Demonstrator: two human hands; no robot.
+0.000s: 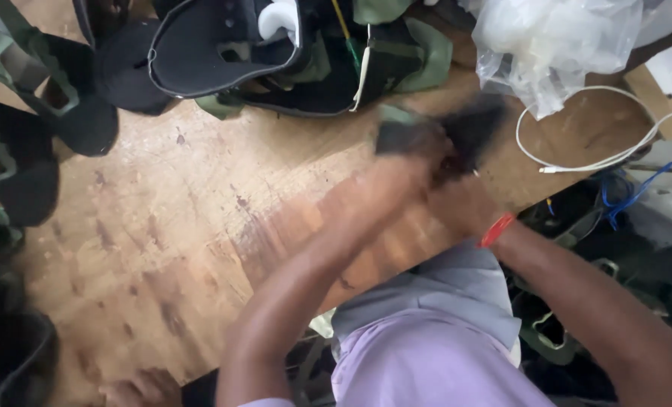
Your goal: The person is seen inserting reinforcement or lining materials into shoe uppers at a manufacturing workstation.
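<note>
Both hands met over the bench [162, 226], blurred. The dark shoe piece [445, 136] lay just beyond the fingers, its length running left to right; left hand [385, 188] and right hand [460, 203] seemed closed on it.

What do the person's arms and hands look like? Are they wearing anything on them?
Both arms are bare from the elbows down, with no gloves. The left hand is blurred, and nothing shows on that wrist. The right hand has a thin red band around its wrist. A light purple shirt covers the body, and a bit of its sleeve shows at the left upper arm. No rings or watch can be made out.
</note>
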